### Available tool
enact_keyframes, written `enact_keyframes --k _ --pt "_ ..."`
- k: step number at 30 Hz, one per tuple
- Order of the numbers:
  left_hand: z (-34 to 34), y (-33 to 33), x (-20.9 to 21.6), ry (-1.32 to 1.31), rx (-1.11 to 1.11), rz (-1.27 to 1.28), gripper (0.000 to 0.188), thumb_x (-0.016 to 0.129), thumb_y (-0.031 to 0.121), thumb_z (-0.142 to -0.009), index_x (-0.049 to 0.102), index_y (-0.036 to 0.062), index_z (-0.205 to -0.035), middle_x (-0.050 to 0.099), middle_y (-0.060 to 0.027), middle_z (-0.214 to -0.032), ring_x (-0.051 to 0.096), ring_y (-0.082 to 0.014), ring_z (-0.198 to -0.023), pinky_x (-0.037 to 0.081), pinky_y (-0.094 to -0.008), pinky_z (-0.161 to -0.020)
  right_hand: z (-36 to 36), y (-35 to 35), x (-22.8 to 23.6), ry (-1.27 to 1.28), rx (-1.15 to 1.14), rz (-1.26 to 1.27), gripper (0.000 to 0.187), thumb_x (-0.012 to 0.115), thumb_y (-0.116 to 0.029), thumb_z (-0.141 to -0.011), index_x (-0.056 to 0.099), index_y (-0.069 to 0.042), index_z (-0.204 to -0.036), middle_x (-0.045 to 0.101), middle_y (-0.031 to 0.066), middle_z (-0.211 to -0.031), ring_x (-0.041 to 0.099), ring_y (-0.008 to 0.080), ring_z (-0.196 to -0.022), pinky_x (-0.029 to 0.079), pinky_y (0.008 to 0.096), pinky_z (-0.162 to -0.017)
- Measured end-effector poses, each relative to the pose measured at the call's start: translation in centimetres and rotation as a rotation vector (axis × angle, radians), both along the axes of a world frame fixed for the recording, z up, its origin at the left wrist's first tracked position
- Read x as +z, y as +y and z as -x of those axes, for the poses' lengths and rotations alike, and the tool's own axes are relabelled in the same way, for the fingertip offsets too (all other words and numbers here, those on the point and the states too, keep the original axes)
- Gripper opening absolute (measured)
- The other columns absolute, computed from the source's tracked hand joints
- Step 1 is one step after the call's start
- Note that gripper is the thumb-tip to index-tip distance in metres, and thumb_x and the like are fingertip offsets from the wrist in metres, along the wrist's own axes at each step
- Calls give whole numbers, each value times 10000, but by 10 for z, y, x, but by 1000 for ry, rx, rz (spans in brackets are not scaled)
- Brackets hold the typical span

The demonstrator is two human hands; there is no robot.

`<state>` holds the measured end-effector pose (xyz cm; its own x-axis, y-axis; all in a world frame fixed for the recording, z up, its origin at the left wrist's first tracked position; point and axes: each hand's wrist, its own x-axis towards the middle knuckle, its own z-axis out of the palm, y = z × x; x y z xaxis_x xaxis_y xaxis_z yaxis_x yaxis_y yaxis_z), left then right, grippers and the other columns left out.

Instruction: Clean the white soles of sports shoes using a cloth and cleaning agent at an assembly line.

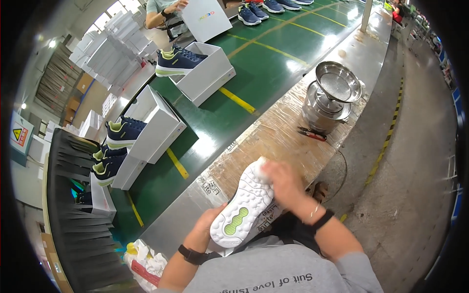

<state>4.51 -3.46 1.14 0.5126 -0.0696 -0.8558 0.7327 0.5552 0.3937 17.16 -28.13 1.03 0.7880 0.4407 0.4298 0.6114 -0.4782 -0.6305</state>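
Note:
A shoe (249, 202) lies sole up in front of me, its white knobbly outsole showing a green waisted patch near the heel. My left hand (210, 222) grips it along the left side by the heel. At the toe end, my right hand (283, 183) presses bent fingers against the sole. That hand is blurred; something whitish shows at its fingertips, too smeared to name. Most of the shoe's upper is hidden beneath the sole.
A metal dispenser can with a dished top (337, 85) stands on the taped bench (264, 132), red-handled snips (312, 134) beside it. Left runs a green conveyor (205, 141) with open boxes (207, 73) of navy shoes. Another person (163, 14) holds a box lid. A white bag (146, 261) sits lower left.

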Motion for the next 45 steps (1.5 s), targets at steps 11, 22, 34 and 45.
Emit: enact_keyframes --k 11,22,34,45 --pt "-11 -16 30 -3 63 -106 344 529 235 -936 601 -85 -1037 668 -155 -911 669 -215 -758 556 -312 -661 25 33 44 -218 384 30 382 540 -86 -726 590 -135 -1102 570 51 -1103 539 265 -993 455 380 -798" --pt "-9 -8 3 -3 210 247 402 489 227 -953 491 -100 -1186 613 -219 -1107 641 -277 -951 541 -366 -814 -43 -10 -16 244 203 -212 330 513 2 -764 629 -89 -1059 566 110 -1179 504 315 -1066 411 404 -923" --pt "-43 -34 15 -138 58 -32 365 578 266 -908 591 -74 -1040 662 -167 -952 672 -234 -801 565 -336 -705 -17 -6 59 61 233 -106 416 469 105 -722 607 -47 -1084 586 150 -1138 529 319 -1039 411 409 -919" --pt "-43 -35 5 -165 170 366 369 537 249 -923 548 -80 -1092 655 -165 -944 663 -249 -763 554 -348 -690 47 26 86 -185 754 148 440 565 -41 -725 579 -132 -1155 528 36 -1220 491 273 -1084 421 388 -884"
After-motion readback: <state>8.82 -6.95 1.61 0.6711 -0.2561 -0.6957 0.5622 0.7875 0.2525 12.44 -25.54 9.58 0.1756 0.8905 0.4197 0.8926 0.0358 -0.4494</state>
